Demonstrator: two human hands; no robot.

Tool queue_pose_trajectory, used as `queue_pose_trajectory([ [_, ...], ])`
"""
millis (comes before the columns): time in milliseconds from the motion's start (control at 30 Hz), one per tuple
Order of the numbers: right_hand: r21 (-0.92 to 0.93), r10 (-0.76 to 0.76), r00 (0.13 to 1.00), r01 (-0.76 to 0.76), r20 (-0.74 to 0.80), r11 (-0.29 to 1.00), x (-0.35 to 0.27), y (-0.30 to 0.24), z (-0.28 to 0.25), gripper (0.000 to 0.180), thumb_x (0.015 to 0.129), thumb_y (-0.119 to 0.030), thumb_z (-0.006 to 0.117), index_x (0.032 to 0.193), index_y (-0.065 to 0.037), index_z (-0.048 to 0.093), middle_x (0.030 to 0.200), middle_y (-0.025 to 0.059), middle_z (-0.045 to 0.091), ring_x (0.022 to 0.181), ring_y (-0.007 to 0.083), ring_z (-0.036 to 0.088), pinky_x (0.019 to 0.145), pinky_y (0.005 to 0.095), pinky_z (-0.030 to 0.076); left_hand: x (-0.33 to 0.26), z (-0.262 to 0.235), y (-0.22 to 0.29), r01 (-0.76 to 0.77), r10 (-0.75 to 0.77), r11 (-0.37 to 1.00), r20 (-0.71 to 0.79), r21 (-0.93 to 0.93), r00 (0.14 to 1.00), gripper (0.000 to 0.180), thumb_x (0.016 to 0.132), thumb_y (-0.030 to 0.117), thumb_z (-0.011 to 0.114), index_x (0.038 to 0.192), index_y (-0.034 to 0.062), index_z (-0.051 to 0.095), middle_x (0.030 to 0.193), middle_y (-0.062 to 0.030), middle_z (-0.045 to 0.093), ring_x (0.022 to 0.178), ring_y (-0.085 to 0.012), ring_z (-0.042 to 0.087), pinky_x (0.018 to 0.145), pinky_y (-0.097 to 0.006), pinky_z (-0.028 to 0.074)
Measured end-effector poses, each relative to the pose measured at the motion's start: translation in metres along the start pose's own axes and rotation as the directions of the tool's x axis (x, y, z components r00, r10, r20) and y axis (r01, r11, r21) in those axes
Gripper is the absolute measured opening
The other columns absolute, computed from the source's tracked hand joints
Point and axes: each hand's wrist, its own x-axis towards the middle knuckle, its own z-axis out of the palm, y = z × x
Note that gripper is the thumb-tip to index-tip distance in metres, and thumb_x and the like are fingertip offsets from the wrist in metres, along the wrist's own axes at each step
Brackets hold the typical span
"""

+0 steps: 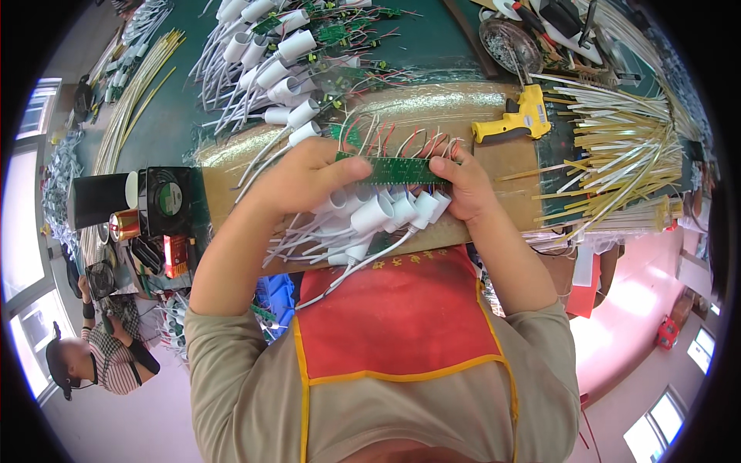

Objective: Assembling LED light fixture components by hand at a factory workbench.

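A long green circuit board (397,170) is held level between my two hands above the brown board on the bench. My left hand (312,176) grips its left end, thumb on top. At the other end my right hand (465,181) pinches it, thumb pressed on the face. Thin red, white and black wires (405,143) stand up along its far edge. Just below it, toward me, lie several white plastic tubes (373,214) with white cables trailing to the left. How those tubes join the circuit board is hidden.
A yellow glue gun (519,117) lies to the right, beside a heap of yellow and white strips (617,143). More white tubes with circuit boards (285,58) pile up beyond my left hand. A black fan (165,202) stands at left. Another person (116,347) is at lower left.
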Motion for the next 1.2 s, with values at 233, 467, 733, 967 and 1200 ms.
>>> queue_pose_trajectory([
  [233, -0.335, -0.221, 0.957, 0.148, -0.189, 0.93, -0.015, -0.004, 0.033, 0.028, 0.084, -0.009, 0.067, 0.109, 0.003, 0.061, 0.103, 0.0095, 0.064, 0.09, 0.0186, 0.063, 0.081, 0.0319, 0.052, 0.0, 0.012, 0.006, -0.041, 0.571, 0.571, -0.361, 0.82, 0.737, 0.033, 0.078, 0.035, 0.071, 0.081, 0.0016, 0.068, 0.067, -0.0152, 0.059, 0.066, -0.0335, 0.058, 0.058, -0.037, 0.045],
  [467, -0.128, -0.087, 0.994, 0.078, -0.069, 0.989, -0.015, -0.01, 0.028, 0.024, 0.084, -0.006, 0.067, 0.107, 0.002, 0.064, 0.109, 0.0094, 0.062, 0.097, 0.019, 0.061, 0.085, 0.0323, 0.051, -0.012, -0.001, 0.01, 0.038, -0.03, 0.998, -0.133, 0.057, 0.991, 0.037, 0.074, 0.027, 0.079, 0.099, 0.0017, 0.068, 0.085, -0.0063, 0.067, 0.078, -0.0105, 0.057, 0.072, -0.029, 0.046],
  [733, -0.118, -0.013, 0.999, 0.008, -0.044, 0.993, -0.002, -0.007, 0.022, 0.029, 0.081, -0.011, 0.071, 0.106, 0.002, 0.064, 0.106, 0.011, 0.063, 0.094, 0.0214, 0.062, 0.082, 0.0354, 0.053, -0.013, -0.007, -0.001, -0.041, 0.08, 0.922, 0.084, -0.384, 0.993, 0.04, 0.075, 0.023, 0.079, 0.104, -0.0009, 0.067, 0.091, -0.0042, 0.067, 0.081, -0.0106, 0.058, 0.075, -0.027, 0.046],
  [967, -0.181, -0.073, 0.995, 0.059, -0.073, 0.982, -0.001, -0.01, 0.031, 0.03, 0.083, -0.012, 0.07, 0.108, 0.002, 0.064, 0.104, 0.0108, 0.064, 0.09, 0.019, 0.063, 0.081, 0.0321, 0.052, -0.011, -0.003, 0.006, 0.05, -0.086, 0.98, -0.184, -0.193, 0.979, 0.034, 0.075, 0.025, 0.08, 0.098, 0.0026, 0.068, 0.084, 0.0003, 0.065, 0.076, -0.0077, 0.055, 0.071, -0.025, 0.045],
  [1200, -0.38, -0.18, 0.979, 0.133, -0.092, 0.915, -0.01, -0.015, 0.045, 0.026, 0.084, -0.011, 0.069, 0.106, 0.002, 0.066, 0.105, 0.0079, 0.064, 0.094, 0.0167, 0.061, 0.083, 0.0304, 0.052, -0.011, 0.0, 0.014, 0.067, -0.111, 0.973, -0.19, -0.222, 0.975, 0.032, 0.068, 0.016, 0.083, 0.093, 0.0029, 0.068, 0.081, 0.0011, 0.065, 0.073, -0.0066, 0.055, 0.067, -0.023, 0.043],
])
